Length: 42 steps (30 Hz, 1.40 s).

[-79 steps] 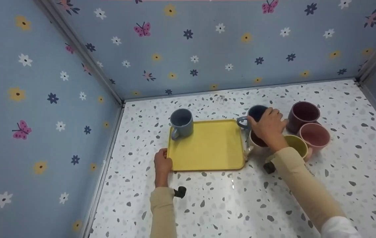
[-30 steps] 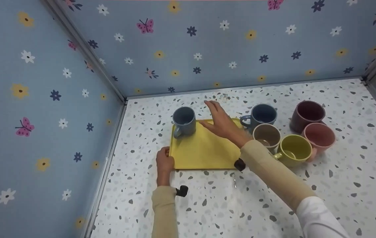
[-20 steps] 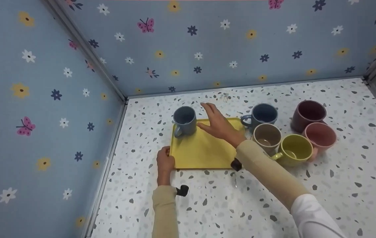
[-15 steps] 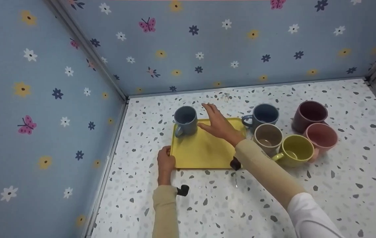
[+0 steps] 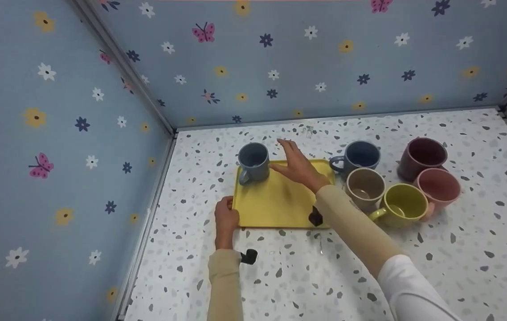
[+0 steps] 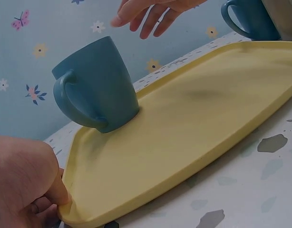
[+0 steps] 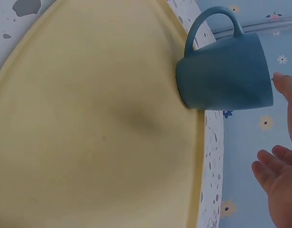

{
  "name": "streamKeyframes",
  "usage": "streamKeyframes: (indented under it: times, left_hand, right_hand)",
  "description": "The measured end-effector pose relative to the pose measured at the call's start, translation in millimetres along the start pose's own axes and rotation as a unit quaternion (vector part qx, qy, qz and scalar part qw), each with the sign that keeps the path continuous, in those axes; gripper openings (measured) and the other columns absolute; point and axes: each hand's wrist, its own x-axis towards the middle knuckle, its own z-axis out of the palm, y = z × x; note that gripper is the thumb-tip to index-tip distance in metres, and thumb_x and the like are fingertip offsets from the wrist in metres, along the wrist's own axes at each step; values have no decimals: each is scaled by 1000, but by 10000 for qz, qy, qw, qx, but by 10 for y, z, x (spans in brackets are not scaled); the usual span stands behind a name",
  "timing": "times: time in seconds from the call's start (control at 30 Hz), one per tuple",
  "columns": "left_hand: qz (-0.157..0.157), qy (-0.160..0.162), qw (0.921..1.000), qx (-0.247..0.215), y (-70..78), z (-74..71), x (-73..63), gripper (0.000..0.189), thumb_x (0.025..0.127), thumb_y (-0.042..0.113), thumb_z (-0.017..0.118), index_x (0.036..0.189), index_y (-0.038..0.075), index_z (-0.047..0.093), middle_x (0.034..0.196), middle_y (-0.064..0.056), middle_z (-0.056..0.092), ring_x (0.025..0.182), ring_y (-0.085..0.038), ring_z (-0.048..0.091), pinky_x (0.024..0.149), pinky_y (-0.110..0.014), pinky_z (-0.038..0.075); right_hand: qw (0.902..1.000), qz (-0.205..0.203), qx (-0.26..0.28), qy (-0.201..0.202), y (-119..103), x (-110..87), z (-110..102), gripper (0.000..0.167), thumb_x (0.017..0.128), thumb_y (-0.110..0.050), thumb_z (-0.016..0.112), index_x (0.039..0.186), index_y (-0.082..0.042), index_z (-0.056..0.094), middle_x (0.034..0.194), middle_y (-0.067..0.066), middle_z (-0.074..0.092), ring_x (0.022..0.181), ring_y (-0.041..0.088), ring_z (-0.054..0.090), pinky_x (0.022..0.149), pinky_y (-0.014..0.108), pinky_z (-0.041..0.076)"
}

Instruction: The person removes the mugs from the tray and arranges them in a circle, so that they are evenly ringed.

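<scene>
A yellow tray [image 5: 271, 207] lies on the speckled tabletop. My left hand [image 5: 226, 218] pinches its left rim near the front corner, the thumb on top of the edge in the left wrist view. At the tray's back left corner stands an upright blue-grey mug [image 5: 255, 167], its handle [image 6: 72, 102] towards the left hand. Over the back of the tray, just right of this mug, hovers my right hand [image 5: 300, 167] with fingers extended and thumb apart. It holds nothing; in the right wrist view its thumb [image 7: 284, 85] is close to the mug's rim, apparently not touching.
Right of the tray several mugs stand close together: a blue one [image 5: 360, 157], a beige one [image 5: 365, 185], a yellow-green one [image 5: 402, 207], a pink one [image 5: 438, 187] and a maroon one [image 5: 420, 160]. Flower-patterned walls [image 5: 289, 62] bound the table [image 5: 289, 276] behind and at left.
My right hand has moved left from the mugs at right to over the tray, and has stayed almost still this last second. The left hand keeps its hold; the head view has shifted slightly.
</scene>
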Motion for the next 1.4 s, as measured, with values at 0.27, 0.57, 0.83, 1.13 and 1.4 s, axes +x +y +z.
streamKeyframes:
  times: [0.27, 0.57, 0.83, 1.13, 1.4]
  left_hand:
    - [17, 95, 9999, 92, -34, 27, 12, 46, 86, -9, 39, 128, 1, 55, 119, -16, 56, 106, -27, 55, 92, -39, 46]
    - [83, 129, 9998, 93, -16, 2, -2, 45, 85, -9, 40, 127, 1, 56, 115, -17, 57, 102, -27, 55, 90, -38, 47]
    - [163, 154, 9997, 37, -25, 3, -2, 45, 85, -10, 40, 126, 0, 56, 116, -17, 57, 104, -27, 57, 90, -38, 47]
    - [226, 279, 9993, 58, -21, 13, -28, 44, 83, -10, 42, 122, 1, 59, 111, -16, 59, 99, -26, 57, 88, -38, 47]
    - [209, 247, 9995, 27, -22, -7, -20, 46, 83, -10, 41, 124, 0, 58, 111, -16, 59, 98, -26, 58, 86, -37, 49]
  right_hand:
    - [9992, 171, 319, -153, -1, 42, 37, 88, 85, -50, 65, 152, -15, 20, 153, 11, 26, 139, 29, 33, 110, 49, 33]
    - [9989, 22, 382, -273, -123, 115, 88, 92, 83, -52, 67, 152, -14, 20, 154, 11, 24, 141, 27, 30, 112, 46, 31]
    - [9989, -71, 304, -353, -215, 181, 131, 91, 84, -50, 66, 152, -12, 19, 155, 9, 23, 143, 25, 26, 114, 44, 28]
    - [9982, 230, 254, -502, -258, 224, 226, 91, 84, -49, 66, 153, -12, 19, 156, 11, 23, 142, 26, 27, 114, 44, 28]
    - [9977, 460, 102, -479, -288, 256, 312, 99, 81, -53, 68, 153, -9, 16, 155, 14, 24, 142, 28, 28, 114, 44, 28]
